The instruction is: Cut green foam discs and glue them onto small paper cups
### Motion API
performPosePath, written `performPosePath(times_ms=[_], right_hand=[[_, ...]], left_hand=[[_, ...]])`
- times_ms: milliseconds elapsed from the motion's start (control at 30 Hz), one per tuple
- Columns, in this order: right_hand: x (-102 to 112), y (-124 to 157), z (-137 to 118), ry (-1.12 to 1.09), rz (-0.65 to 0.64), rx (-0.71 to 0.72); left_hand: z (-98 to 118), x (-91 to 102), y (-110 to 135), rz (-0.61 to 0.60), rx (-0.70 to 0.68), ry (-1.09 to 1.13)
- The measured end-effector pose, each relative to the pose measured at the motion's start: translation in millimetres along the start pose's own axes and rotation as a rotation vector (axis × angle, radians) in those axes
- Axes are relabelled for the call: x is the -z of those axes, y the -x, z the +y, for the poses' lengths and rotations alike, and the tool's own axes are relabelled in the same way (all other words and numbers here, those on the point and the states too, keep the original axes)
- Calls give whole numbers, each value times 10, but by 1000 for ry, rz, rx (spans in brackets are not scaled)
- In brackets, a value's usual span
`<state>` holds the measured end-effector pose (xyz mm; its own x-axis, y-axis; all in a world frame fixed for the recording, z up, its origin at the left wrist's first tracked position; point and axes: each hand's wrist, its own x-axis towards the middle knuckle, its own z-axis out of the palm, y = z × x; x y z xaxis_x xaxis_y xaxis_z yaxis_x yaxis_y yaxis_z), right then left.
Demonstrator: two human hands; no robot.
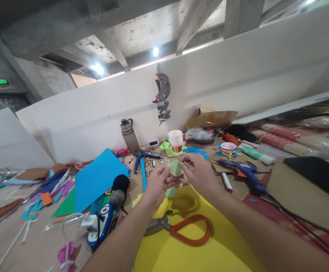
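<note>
Between my two hands, over the middle of the table, is a round light-green disc with a pale rim [176, 167]. My left hand [159, 182] grips its left edge between thumb and fingers. The fingers of my right hand [199, 170] are closed on the right edge. Just below lies another light-green round piece [171, 192], partly covered by my left hand's fingers. Nearer to me, scissors with red-orange handles [191, 231] rest on a large yellow sheet [192, 258]. Whether the disc is flat paper or a cup's base I cannot tell.
White paper cups [176, 138] stand behind my hands, near a grey bottle [129, 136]. A blue glue gun [245, 173] with a cord lies at right. Blue card [100, 179], yarn balls [119, 185] and a power strip [100, 226] are at left. A white board [96, 109] rises behind.
</note>
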<state>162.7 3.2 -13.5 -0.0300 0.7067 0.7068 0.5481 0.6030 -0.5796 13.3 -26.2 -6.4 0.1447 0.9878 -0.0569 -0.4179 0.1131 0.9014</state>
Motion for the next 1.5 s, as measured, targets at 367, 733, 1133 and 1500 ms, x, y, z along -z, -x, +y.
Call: performPosePath(times_ms=[367,733,1133,1500], right_hand=[[36,-106,123,-214,-30,-298],[36,-28,-40,-168,-163,-100],[-2,30,-76,-6,46,289],[0,35,-87,-58,49,189]], left_hand=[[-92,272,-201,19,98,-565],[60,80,-62,-63,-88,-261],[42,-20,4,86,-235,-236],[-14,-69,29,58,-262,-192]])
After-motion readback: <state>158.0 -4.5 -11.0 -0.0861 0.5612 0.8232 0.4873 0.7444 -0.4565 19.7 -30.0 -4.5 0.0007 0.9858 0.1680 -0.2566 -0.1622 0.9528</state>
